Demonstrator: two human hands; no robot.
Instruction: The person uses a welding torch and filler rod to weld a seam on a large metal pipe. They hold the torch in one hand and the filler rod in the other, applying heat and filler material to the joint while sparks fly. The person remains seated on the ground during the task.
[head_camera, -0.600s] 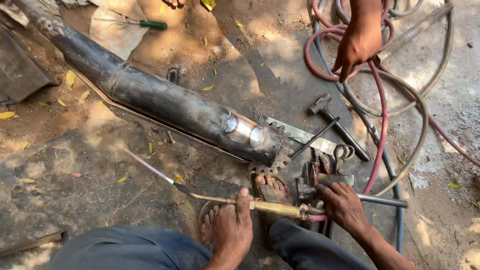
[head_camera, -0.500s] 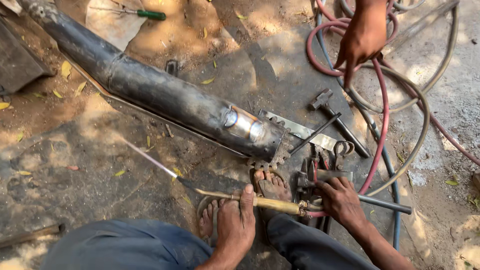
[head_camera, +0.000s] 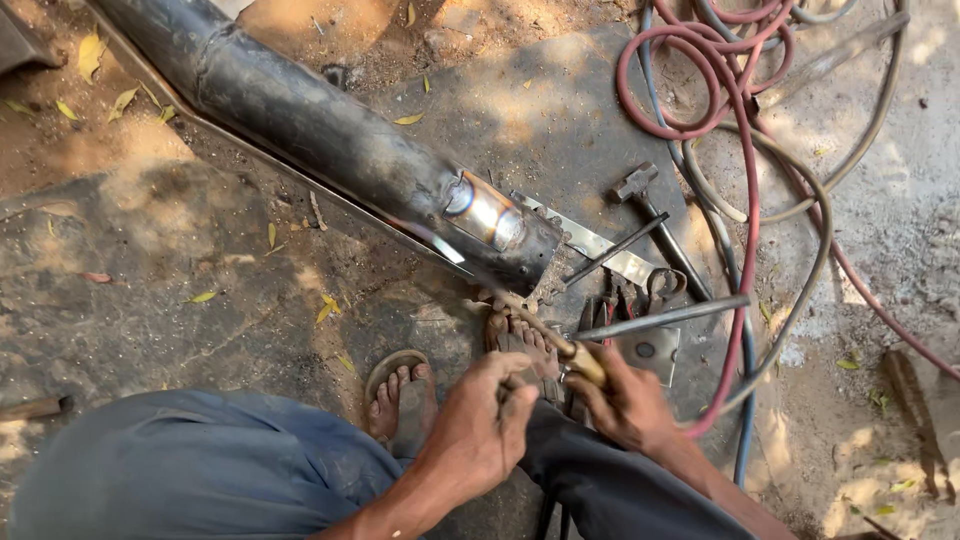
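Over on the left, yellow leaves (head_camera: 92, 50) lie scattered on the bare ground (head_camera: 150, 290), and a blue-grey trouser leg (head_camera: 190, 470) fills the lower left corner. A foot in a sandal (head_camera: 398, 392) sits flat on the ground just right of it. Across the top, a long black pipe (head_camera: 300, 120) runs slantwise from the upper left down toward the middle, with a shiny bare band (head_camera: 485, 210) near its lower end. A thin flat metal strip (head_camera: 300, 180) lies along its underside on the ground.

Now the hands. The left hand (head_camera: 478, 430) is curled, fingers closed together around the near end of a brass-handled torch (head_camera: 570, 352); exactly what it pinches there I cannot tell. The right hand (head_camera: 625, 405) is clamped on the torch's brass handle, just beside the left. The torch slants up and left, its tip close to the open end of the pipe, above the second foot (head_camera: 520, 340).

Right of the pipe's end lies a flat steel plate (head_camera: 590, 240), a hammer (head_camera: 655, 220) with its head toward the top, and pliers (head_camera: 660, 285) near it. A grey steel rod (head_camera: 660, 318) lies across them. Far right, red hose (head_camera: 745, 200) and grey hose (head_camera: 830, 200) loop over the dusty ground toward the top edge.
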